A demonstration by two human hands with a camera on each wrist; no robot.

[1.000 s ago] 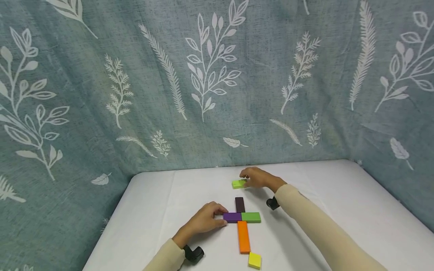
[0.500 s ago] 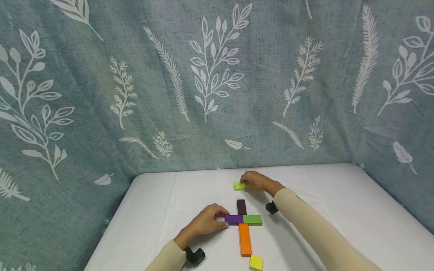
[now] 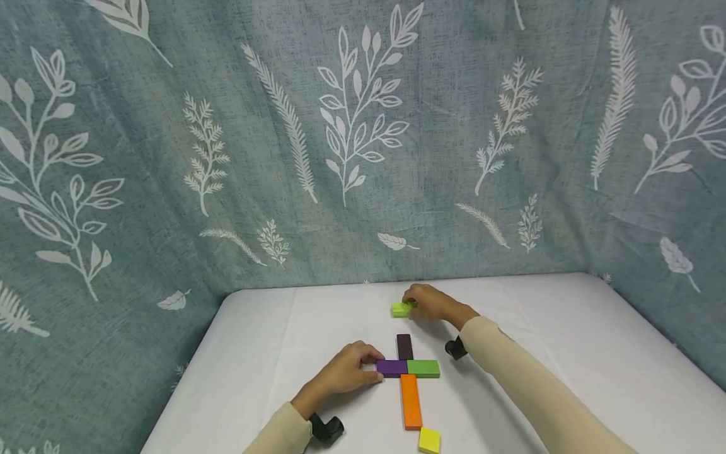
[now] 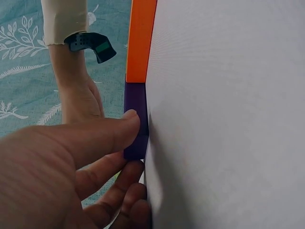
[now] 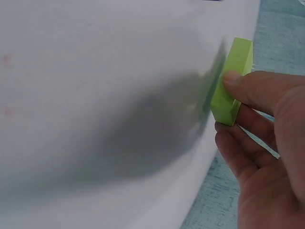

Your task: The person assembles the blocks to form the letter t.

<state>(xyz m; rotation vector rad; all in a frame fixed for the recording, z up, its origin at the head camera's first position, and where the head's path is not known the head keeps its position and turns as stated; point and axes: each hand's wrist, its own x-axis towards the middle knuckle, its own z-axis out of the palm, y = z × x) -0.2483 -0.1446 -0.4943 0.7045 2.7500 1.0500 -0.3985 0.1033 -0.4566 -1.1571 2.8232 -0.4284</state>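
Observation:
My left hand [image 3: 346,369] pinches the left end of a purple block [image 3: 392,368], thumb on its near side and fingers at the far side. In the left wrist view the thumb lies across the purple block [image 4: 136,102]. At the back of the table my right hand [image 3: 433,302] grips a lime green block [image 3: 399,310] by its right end. The right wrist view has the thumb on top of the lime green block [image 5: 233,71], with fingertips under its lower end. A green block [image 3: 423,369] lies end to end with the purple one.
A dark brown block [image 3: 404,347] stands behind the purple-green row and an orange block [image 3: 411,402] extends toward me. A yellow block [image 3: 429,441] sits at the orange one's near corner. Patterned cloth [image 3: 363,126] hangs behind the white table [image 3: 249,353].
The right hand's fingers have come down and closed around the lime green block. The left hand stays at the purple block. The view has shifted slightly.

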